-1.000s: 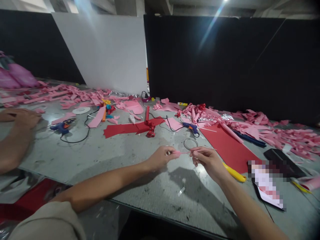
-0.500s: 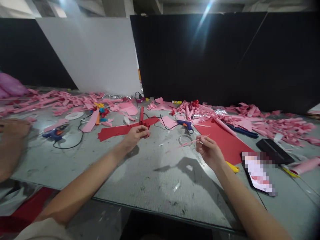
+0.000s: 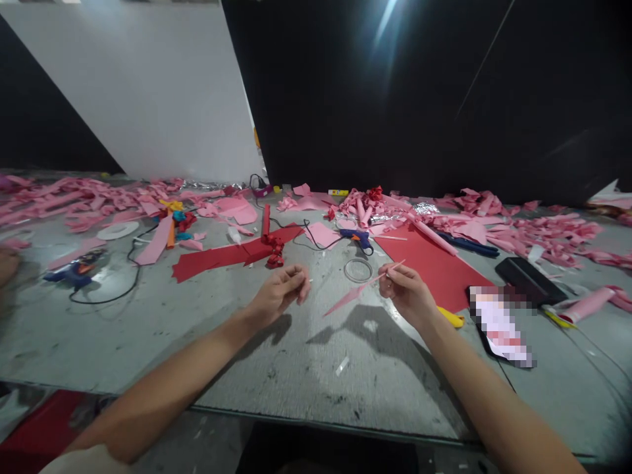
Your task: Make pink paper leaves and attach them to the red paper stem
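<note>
My right hand [image 3: 402, 286] is closed in a pinch on a thin pink paper strip [image 3: 348, 299], which slants down to the left and widens into a pointed, leaf-like end. Just left of it, my left hand [image 3: 284, 293] has its fingertips pressed together, with a small white scrap [image 3: 311, 281] showing at their tips. Behind the left hand lies a crumpled red paper piece [image 3: 275, 253], beside a long red paper strip [image 3: 212, 260]. A roll of clear tape [image 3: 358, 270] lies flat beyond the gap between my hands.
Blue glue guns [image 3: 356, 238] with black cords lie behind and left. To the right are a red sheet [image 3: 434, 270], a yellow object [image 3: 450, 317], a phone [image 3: 501, 329] and a black case [image 3: 530, 282]. Pink paper scraps [image 3: 538, 230] line the back. Another person's hand [image 3: 7, 263] shows far left.
My left hand has come away from the crumpled red paper, moving right and nearer, and now pinches a white scrap. The pink strip's pointed end has swung lower. The view has tilted down.
</note>
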A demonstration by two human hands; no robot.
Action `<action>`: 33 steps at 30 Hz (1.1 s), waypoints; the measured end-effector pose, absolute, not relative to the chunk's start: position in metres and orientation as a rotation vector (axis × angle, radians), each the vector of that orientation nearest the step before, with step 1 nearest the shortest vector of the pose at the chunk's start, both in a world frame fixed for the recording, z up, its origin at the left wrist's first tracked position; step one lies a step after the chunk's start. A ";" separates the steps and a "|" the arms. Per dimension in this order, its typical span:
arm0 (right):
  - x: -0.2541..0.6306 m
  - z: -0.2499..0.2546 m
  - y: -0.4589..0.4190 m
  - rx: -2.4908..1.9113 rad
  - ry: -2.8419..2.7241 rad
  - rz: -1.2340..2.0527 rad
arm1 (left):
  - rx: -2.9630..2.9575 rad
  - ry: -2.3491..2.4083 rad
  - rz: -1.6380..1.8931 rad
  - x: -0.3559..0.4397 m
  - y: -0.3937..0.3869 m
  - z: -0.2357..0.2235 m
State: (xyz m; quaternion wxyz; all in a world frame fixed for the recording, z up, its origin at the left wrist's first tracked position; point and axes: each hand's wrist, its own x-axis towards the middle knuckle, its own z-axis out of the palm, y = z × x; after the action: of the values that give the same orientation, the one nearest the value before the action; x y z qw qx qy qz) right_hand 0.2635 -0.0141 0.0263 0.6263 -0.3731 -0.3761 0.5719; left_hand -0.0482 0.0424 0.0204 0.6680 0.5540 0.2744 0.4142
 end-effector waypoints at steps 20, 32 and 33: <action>0.259 0.026 -0.016 -0.882 -0.836 1.341 | 1.439 0.996 1.440 -0.127 0.120 0.029; 0.263 0.031 -0.013 -0.878 -0.881 1.320 | 2.139 1.190 0.896 -0.120 0.148 0.022; 0.263 0.032 -0.014 -0.881 -0.886 1.320 | 2.154 1.182 0.862 -0.119 0.147 0.022</action>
State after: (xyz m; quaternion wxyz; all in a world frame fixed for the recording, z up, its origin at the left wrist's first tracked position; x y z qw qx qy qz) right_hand 0.2628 -0.0139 0.0324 0.6146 -0.3824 -0.3846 0.5729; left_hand -0.1189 0.1475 0.0216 0.2656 0.7976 0.4376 0.3191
